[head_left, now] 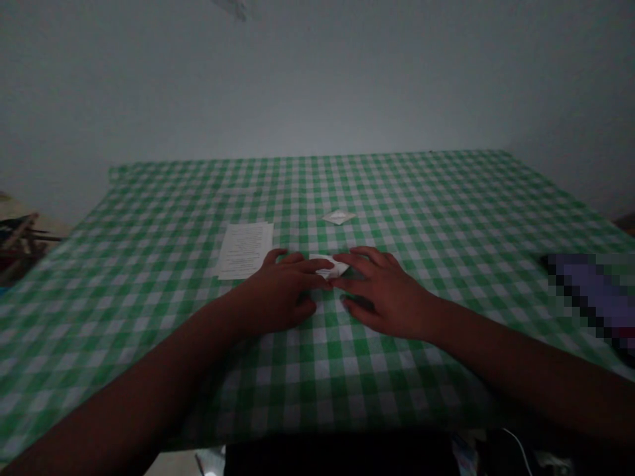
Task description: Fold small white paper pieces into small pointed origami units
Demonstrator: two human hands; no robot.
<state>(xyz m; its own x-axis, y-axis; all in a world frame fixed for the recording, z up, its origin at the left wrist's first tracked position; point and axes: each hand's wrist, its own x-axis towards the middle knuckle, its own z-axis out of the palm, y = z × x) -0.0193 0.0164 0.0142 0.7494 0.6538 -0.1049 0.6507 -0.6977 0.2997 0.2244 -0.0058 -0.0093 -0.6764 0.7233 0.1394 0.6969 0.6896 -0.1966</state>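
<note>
A small folded piece of white paper lies on the checked tablecloth in front of me, partly hidden by my fingers. My left hand rests on its left side, fingers stretched out and lying on the paper. From the right, my right hand reaches in with its fingers spread, index and middle fingertips on the paper. The fingertips of both hands nearly meet over it. Beyond the hands sits a second folded paper, diamond-shaped. Left of my left hand is a stack of printed sheets.
A green and white checked tablecloth covers the table, which stands against a pale wall. At the right edge lies a dark-edged flat object, blurred into blocks. A cable shows below the front edge.
</note>
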